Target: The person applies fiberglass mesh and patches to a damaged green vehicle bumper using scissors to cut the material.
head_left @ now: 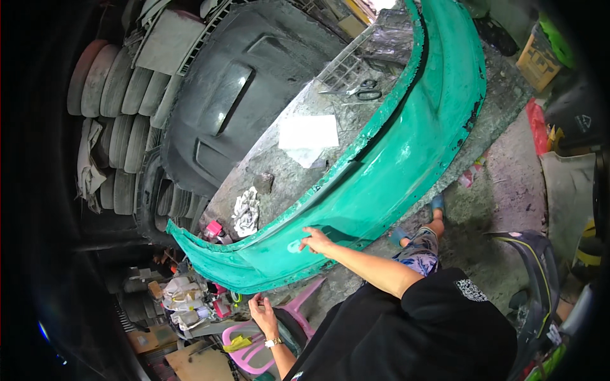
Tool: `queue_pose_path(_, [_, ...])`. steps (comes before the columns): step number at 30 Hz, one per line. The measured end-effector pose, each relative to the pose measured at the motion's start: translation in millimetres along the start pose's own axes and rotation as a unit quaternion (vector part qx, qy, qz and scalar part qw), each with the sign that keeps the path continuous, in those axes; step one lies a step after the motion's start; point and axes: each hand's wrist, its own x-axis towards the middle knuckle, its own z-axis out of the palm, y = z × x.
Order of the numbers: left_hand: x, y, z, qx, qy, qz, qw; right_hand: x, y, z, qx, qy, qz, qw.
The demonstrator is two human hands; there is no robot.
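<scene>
Closest in, the left hand (262, 314) hangs near a pink chair (295, 307), fingers loosely curled, apparently empty. The right hand (314, 242) has its fingers partly spread, seemingly holding nothing; whether they touch the green panel (381, 178) I can't tell. The panel lies along the tabletop (279, 168); hard pressure on its seemingly overhanging near edge could tip it.

1. Green curved panel (387, 166) lies across a grey table (264, 170).
2. Right hand (316, 242): over the panel's face, contact unclear.
3. Left hand (262, 314): beside the panel's near edge, loosely curled.
4. Scissors (357, 91), white paper (308, 131): inside the panel's curve.
5. Pink chair (304, 298): below the panel.
</scene>
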Motion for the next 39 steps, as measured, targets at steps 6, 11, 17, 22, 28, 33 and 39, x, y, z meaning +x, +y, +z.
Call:
queue_pose_path(6, [8.9, 12.9, 27.6, -0.045, -0.042, 0.023, 0.998, -7.4, -66.8, -68.1, 0.158, 0.037, -0.016, 0.987])
queue_pose_path(11, [19.9, 29.0, 42.6, -0.081, -0.050, 0.038, 0.995, -40.1, -118.9, -130.7, 0.201, 0.062, -0.079, 0.975])
queue_pose_path(17, [27.9, 41.2, 60.7, -0.102, 0.002, 0.044, 0.994, -101.2, -158.5, -173.6, 0.058, 0.100, -0.065, 0.991])
queue_pose_path(22, [23.0, 62.2, 82.7, -0.161, 0.025, -0.039, 0.986, -153.1, -160.0, -221.3, -0.056, 0.193, -0.104, 0.974])
queue_pose_path(28, [-5.7, 69.4, 114.0, -0.158, 0.052, -0.128, 0.978, -183.3, -191.1, -252.5, -0.137, 0.306, -0.146, 0.931])
queue_pose_path(33, [-25.8, 139.1, 130.1, -0.300, 0.064, -0.194, 0.932, -171.9, -248.7, -280.3, -0.305, 0.280, -0.250, 0.875])
queue_pose_path(39, [-70.8, 148.6, 137.1, -0.236, 0.087, -0.146, 0.957, -119.6, -351.8, -241.4, -0.400, 0.110, -0.270, 0.869])
